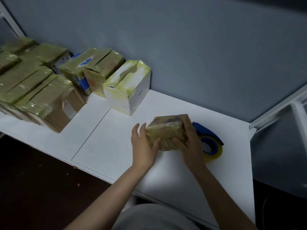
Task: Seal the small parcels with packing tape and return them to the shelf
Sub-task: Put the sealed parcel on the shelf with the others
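A small brown parcel (167,130) wrapped in yellowish tape sits tilted between my hands over the white shelf board (116,146). My right hand (191,143) grips its right side, fingers on top and thumb curled round the near face. My left hand (143,145) touches the left end with straight fingers, thumb against the near face. A blue tape dispenser (210,143) holding a roll of yellowish packing tape lies on the board just right of the parcel, partly hidden behind my right hand.
A white taped box (127,90) stands near the grey wall. Several more taped parcels (38,80) are stacked at the left and back left. A white metal frame post (297,110) runs at the right. Dark floor lies below the front edge.
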